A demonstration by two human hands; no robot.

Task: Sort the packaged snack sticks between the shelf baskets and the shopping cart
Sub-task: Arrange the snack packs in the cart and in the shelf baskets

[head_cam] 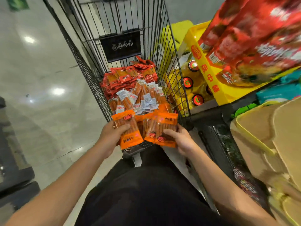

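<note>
Both hands meet at the centre of the frame, just over the near end of the black wire shopping cart [114,22]. The left hand [112,136] grips an orange snack-stick packet [128,129], thumb curled across its front and the other fingers hidden behind it. The right hand [182,139] holds a small sheaf of the same orange packets [160,129], thumb pressed on the front and fingers wrapped behind; how many packets it holds cannot be told. The two bundles sit side by side, nearly touching.

Beyond the hands, further up the frame, the cart's floor carries a heap of packets: white-labelled stick packs [143,97] nearest, red packs [123,79] behind them, reaching to a black placard [120,44] fixed on the cart's far wire wall. The cart's right wire side stands between this heap and the goods on the right of the frame.

There, in the upper right, a yellow display box [210,82] holds large red bags [254,35], blurred. Left of it, seen through the wire, are yellow bottles with dark round caps [188,82]. Cardboard [267,136] fills the right edge lower down. A glossy pale floor [40,70] takes the left of the frame, and the person's dark clothing [146,193] the bottom centre.
</note>
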